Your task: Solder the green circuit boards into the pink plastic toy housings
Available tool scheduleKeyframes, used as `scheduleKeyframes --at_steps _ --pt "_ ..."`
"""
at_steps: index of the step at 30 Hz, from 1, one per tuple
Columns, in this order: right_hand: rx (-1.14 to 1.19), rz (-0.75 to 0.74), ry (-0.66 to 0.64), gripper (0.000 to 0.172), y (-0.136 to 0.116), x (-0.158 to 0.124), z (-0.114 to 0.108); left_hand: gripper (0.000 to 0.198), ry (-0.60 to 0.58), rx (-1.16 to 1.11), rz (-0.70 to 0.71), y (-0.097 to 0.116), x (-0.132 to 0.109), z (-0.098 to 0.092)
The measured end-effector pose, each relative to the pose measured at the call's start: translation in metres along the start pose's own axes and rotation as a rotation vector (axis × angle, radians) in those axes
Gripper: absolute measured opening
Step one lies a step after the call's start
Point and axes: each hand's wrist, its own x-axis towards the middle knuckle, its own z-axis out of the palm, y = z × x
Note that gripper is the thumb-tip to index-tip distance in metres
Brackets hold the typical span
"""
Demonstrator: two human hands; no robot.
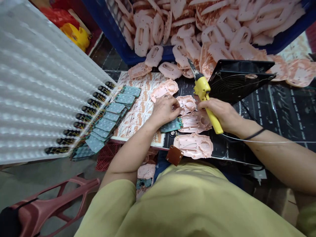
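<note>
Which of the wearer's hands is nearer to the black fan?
Right. The right hand, gripping the yellow soldering tool, is just on the wearer's side of the black fan; the left hand is farther off to the left, at the pink shells.

A dark table (291, 112) stretches across the middle and off to the right, its black covering printed with pale lettering and catching soft, whitish light. At the near left, a reddish plastic chair (54, 207) with an open frame stands on a dull grey floor (29, 184). Far left, a red plastic bag (59, 16) and a yellow plastic bag (75, 35) lie against a deep red surface (wall or furniture, hard to tell). A red mesh basket (107, 156) sits below the table's left side.
</note>
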Motion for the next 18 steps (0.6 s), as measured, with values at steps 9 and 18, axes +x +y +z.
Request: scheduleKeyframes --at_steps 9,18 --pt "-0.046 -0.004 -0.034 0.026 0.008 -0.001 0.019 0.009 0.025 -0.161 0.002 -0.005 -0.005 0.0" --pt "0.003 0.011 0.145 0.014 -0.013 -0.004 0.003 0.012 0.13 -0.298 -0.015 -0.011 -0.003 0.009"
